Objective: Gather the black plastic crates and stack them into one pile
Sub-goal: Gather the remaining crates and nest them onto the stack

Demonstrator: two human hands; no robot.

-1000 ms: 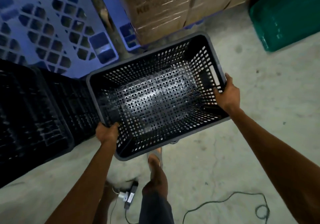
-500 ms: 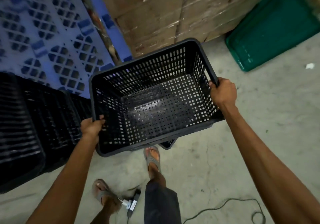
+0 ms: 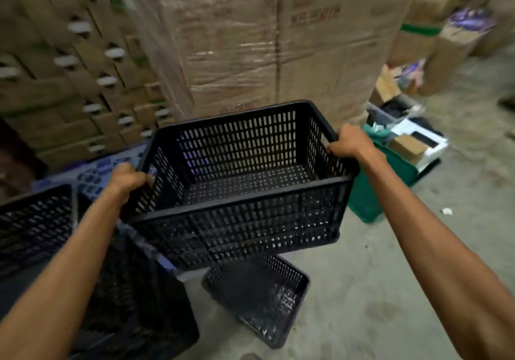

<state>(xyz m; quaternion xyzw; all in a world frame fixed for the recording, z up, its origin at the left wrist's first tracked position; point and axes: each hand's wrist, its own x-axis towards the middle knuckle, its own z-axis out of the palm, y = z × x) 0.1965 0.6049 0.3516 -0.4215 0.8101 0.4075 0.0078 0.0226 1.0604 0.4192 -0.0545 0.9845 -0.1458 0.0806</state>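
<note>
Left hand: the left hand [image 3: 126,177] is clenched over the rim of the held crate's left short side, fingers curled over the top edge; forearm reaching in from the lower left
Right hand: the right hand [image 3: 349,142] is clenched over the rim of the right short side, knuckles up; forearm running in from the lower right
Held crate: a black slotted plastic crate [image 3: 239,186] lifted clear of the ground between both hands, open side up, empty inside; its near long wall faces the camera and it tilts slightly down to the left
Crate below: a second black crate [image 3: 259,295] lying on the concrete floor [image 3: 376,290] just beneath the held one, mouth turned toward the camera; partly hidden by the held crate's base
Crates at left: more black crates [image 3: 36,228] at the lower left, under and beside the left forearm; how many are nested there cannot be told, the area being dark and blurred
Pallet: a blue plastic pallet [image 3: 94,172] behind the left hand, mostly covered
Green crate: a green crate [image 3: 370,198] on the floor right of the held crate, small boxes piled in it
Far: tall cardboard cartons wrapped in clear film [image 3: 250,52] straight ahead; stacked smaller cartons [image 3: 69,80] to the left, blurred
</note>
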